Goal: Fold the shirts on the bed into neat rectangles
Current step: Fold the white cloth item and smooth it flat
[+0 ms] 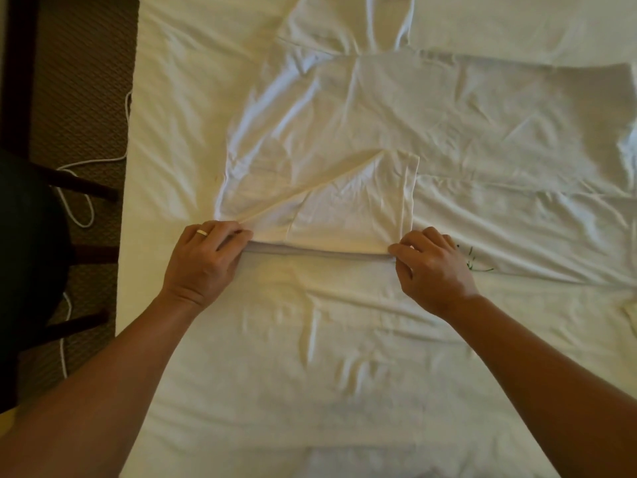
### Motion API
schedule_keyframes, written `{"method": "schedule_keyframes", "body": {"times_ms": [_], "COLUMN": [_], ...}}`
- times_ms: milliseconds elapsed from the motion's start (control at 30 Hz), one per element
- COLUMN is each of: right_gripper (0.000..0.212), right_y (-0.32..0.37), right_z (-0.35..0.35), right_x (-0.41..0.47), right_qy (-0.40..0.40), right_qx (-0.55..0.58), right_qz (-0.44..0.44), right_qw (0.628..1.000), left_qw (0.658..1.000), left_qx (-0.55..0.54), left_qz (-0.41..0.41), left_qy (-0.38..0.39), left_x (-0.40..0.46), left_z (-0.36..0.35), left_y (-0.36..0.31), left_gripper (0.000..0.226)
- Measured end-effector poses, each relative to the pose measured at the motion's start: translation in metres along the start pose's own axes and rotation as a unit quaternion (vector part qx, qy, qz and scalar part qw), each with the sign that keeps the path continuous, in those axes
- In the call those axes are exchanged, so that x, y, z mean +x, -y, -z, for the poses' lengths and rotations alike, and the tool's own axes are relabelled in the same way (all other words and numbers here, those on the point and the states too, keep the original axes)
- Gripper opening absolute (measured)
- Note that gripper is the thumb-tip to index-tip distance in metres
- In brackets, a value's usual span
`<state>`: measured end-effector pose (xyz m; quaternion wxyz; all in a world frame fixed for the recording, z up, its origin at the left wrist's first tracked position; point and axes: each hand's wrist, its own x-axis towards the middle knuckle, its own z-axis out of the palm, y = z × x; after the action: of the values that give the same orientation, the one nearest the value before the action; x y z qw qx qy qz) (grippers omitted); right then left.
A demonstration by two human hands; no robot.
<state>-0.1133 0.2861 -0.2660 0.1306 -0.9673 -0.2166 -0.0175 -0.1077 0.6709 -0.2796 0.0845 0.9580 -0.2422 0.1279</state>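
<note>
Both hands are at mid-frame on the white shirt (344, 139): the left hand (203, 260), ring on one finger, pinches the folded edge at its left end, and the right hand (431, 267) pinches the right end. A sleeve panel lies folded just above the crease. White bed (344, 357) fills the frame; a white cord (82, 188) loops over brown carpet (82, 81) at far left.

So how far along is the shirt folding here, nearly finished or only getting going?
Partway through one shirt, it seems. The white shirt already has a sleeve or side turned in over its body. In hand: the left hand and right hand pinch the two ends of its near folded edge. Left: it is not yet a neat rectangle, and more white cloth lies spread beyond. No finished stack is visible.
</note>
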Motion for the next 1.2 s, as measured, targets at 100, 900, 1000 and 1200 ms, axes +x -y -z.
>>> {"method": "schedule_keyframes", "body": {"times_ms": [100, 900, 1000, 1200], "right_gripper": [0.026, 0.072, 0.068, 0.052], "right_y": [0.002, -0.076, -0.113, -0.171], "right_z": [0.006, 0.023, 0.04, 0.055], "right_x": [0.007, -0.043, -0.085, -0.107], "right_qy": [0.023, 0.211, 0.208, 0.186], "right_qx": [0.027, -0.027, -0.069, -0.126], "right_qz": [-0.019, -0.124, -0.177, -0.249], "right_qw": [0.999, 0.969, 0.959, 0.942], "left_qw": [1.0, 0.989, 0.978, 0.972], "left_qx": [0.003, 0.047, 0.027, 0.063], "left_qz": [0.013, -0.033, 0.003, 0.014], "left_qy": [-0.004, 0.133, 0.208, 0.224], "left_x": [0.002, 0.058, 0.07, 0.073], "left_z": [0.004, -0.035, -0.038, -0.048], "left_y": [-0.003, -0.11, -0.127, -0.137], "left_gripper": [0.019, 0.069, 0.07, 0.055]}}
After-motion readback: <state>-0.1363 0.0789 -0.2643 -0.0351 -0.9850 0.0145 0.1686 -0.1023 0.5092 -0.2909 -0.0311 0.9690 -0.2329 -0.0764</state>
